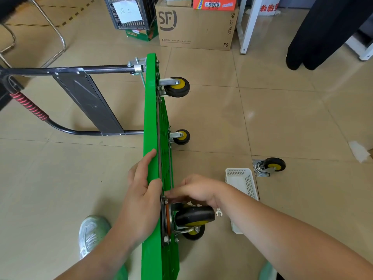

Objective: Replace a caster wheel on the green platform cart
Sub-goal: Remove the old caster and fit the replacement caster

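The green platform cart (151,110) stands on its long edge on the tiled floor, its black handle (66,70) folded out to the left. My left hand (142,190) grips the cart's upper edge, thumb over the rim. My right hand (193,189) reaches to the mounting plate of the near caster wheel (193,216), fingertips curled at the plate's top corner; what they pinch is hidden. Two more casters (176,86) (181,137) are bolted further along. A loose caster (269,166) lies on the floor at right. A small spanner head (219,212) shows beside my right wrist.
A white perforated plastic basket (242,184) sits on the floor right of my arm. A cardboard box (196,27), a black crate (131,12), a white table leg (247,25) and a chair frame (54,33) stand behind. My shoe (92,233) is left of the cart.
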Demonstrator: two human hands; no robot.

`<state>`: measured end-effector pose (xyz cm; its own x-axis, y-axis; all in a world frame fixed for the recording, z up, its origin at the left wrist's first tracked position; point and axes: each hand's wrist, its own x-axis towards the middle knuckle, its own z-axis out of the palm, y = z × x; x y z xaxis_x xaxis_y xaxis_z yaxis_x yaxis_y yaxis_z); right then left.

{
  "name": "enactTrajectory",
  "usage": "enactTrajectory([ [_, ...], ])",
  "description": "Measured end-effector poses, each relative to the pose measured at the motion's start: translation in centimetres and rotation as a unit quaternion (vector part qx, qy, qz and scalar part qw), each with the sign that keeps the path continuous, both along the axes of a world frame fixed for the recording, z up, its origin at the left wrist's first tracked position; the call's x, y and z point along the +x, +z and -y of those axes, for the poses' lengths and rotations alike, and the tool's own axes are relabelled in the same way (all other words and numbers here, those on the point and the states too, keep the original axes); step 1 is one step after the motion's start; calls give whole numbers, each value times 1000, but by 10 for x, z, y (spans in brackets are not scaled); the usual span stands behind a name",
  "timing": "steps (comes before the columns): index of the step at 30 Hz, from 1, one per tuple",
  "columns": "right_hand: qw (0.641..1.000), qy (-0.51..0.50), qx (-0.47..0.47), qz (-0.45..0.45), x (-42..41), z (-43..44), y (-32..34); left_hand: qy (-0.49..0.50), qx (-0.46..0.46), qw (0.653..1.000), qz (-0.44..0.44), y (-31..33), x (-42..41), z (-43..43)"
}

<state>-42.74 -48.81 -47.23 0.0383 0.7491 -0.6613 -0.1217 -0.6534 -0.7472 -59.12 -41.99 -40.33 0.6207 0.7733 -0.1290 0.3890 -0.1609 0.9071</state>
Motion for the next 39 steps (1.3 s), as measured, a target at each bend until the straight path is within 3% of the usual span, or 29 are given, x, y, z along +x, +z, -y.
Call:
enactTrajectory([
  [4, 997, 30, 16, 65, -3, -1, -5, 5, -1, 1000, 0, 1, 0, 0],
  [10, 999, 31, -11, -1, 0, -3, -4, 2, -6, 1000, -17, 2, 1, 1],
  [14, 999, 26, 17, 35, -2, -3, -8, -12, -5, 999, -36, 2, 1, -4],
  [20, 999, 31, -12, 1, -3, -5, -2, -31, -3, 998, -55, 5, 6, -19],
  [24, 998, 39, 7, 55, -5, -7, -4, -35, 3, 998, -56, 7, 16, -37],
  [30, 999, 42, -18, 4, -3, -8, -2, -33, -9, 998, -45, 10, 30, -46],
  [34, 998, 40, 6, 57, -3, -7, -6, -26, -5, 999, -44, 8, 31, -43],
  [39, 999, 29, 7, 14, -2, -5, -5, -14, 0, 999, -47, 10, 30, -39],
])
